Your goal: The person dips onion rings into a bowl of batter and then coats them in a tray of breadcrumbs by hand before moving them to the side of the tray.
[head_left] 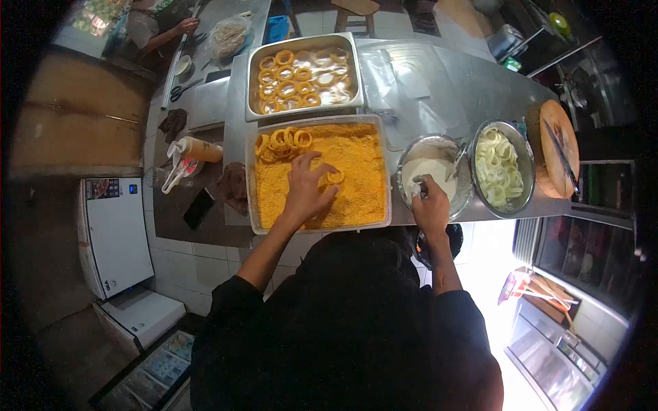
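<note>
My left hand (308,188) rests in a clear tub of orange breadcrumbs (356,198), fingers closed around a crumbed ring (334,177). Several coated rings (282,140) lie piled in the tub's far left corner. My right hand (430,202) is at the near rim of a metal bowl of white batter (432,168), gripping a small utensil or ring that I cannot make out. To the right stands a metal bowl of raw onion rings (499,168). Behind the tub, a steel tray (305,77) holds several finished breaded rings.
A round wooden cutting board (554,147) with a knife lies at the far right. A sauce bottle (199,149), a phone (199,208) and cloths sit on the dark counter at left. Another person's arm (168,33) shows at the top left. A white freezer (116,236) stands at lower left.
</note>
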A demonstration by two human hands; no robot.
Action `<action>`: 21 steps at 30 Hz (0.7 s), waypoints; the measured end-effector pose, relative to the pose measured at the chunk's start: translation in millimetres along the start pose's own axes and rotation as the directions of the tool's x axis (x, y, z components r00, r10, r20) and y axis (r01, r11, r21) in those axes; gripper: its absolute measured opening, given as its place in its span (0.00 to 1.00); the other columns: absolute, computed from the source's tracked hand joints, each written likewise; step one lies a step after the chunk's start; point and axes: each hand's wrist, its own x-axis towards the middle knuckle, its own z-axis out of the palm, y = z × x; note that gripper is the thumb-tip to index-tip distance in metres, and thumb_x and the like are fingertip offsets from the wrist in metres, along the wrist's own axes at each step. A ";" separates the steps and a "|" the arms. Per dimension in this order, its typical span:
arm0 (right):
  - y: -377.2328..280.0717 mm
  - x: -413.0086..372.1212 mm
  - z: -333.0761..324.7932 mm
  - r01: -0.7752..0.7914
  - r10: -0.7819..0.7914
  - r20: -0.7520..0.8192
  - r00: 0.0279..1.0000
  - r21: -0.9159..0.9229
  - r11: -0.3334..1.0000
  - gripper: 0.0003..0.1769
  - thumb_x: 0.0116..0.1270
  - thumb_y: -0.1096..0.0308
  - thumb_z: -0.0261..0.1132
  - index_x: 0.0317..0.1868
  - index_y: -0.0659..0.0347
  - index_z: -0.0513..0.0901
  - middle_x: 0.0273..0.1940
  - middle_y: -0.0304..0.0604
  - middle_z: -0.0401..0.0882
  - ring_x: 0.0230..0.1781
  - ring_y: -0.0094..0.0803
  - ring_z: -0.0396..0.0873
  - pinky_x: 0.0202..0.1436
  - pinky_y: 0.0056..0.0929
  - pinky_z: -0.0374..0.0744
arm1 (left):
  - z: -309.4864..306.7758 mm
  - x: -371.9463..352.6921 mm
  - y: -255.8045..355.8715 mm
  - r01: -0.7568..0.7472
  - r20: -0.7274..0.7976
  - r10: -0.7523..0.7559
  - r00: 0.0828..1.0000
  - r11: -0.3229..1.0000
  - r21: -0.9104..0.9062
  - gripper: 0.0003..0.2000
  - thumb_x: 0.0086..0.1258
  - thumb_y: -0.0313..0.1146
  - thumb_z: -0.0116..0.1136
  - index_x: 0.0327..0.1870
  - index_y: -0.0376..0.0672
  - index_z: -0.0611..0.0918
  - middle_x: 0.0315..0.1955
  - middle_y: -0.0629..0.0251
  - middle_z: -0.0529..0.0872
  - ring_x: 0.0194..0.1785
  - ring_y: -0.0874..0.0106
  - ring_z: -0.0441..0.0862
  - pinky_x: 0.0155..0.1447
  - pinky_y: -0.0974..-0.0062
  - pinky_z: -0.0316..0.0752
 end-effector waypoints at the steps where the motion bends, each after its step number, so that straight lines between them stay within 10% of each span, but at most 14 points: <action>1: 1.5 -0.6 0.0 0.007 -0.007 0.003 1.000 0.000 1.000 0.19 0.64 0.73 0.67 0.56 0.54 0.85 0.43 0.57 0.90 0.45 0.59 0.89 0.49 0.52 0.84 | 3.2 -2.9 1.3 0.005 -0.006 -0.005 1.000 1.000 0.001 0.22 0.64 0.43 0.77 0.56 0.44 0.87 0.69 0.45 0.75 0.76 0.42 0.66 0.76 0.40 0.63; 7: 4.5 0.6 4.6 0.096 -0.096 -0.053 0.994 -0.006 0.995 0.19 0.63 0.74 0.66 0.56 0.55 0.85 0.42 0.55 0.90 0.45 0.57 0.89 0.49 0.50 0.84 | 37.5 -12.9 -8.6 -0.043 -0.024 0.051 0.998 0.965 0.258 0.16 0.67 0.43 0.73 0.51 0.46 0.91 0.70 0.46 0.75 0.78 0.43 0.64 0.74 0.39 0.64; 16: 0.2 -0.5 -0.1 0.065 -0.065 -0.022 0.998 -0.002 0.998 0.19 0.63 0.74 0.64 0.55 0.57 0.86 0.40 0.56 0.88 0.40 0.55 0.87 0.47 0.48 0.83 | -0.5 12.9 -20.4 0.106 0.042 -0.102 0.994 0.987 -0.123 0.09 0.69 0.36 0.73 0.42 0.40 0.93 0.65 0.49 0.78 0.75 0.48 0.67 0.76 0.43 0.61; 21: 4.5 3.5 -6.2 0.084 -0.080 -0.035 0.996 0.128 0.988 0.19 0.63 0.74 0.66 0.55 0.57 0.86 0.39 0.53 0.88 0.40 0.50 0.89 0.47 0.44 0.84 | -18.7 47.2 -33.0 0.001 -0.219 0.048 0.975 0.976 0.219 0.09 0.69 0.36 0.72 0.43 0.42 0.92 0.67 0.50 0.78 0.76 0.51 0.68 0.76 0.46 0.61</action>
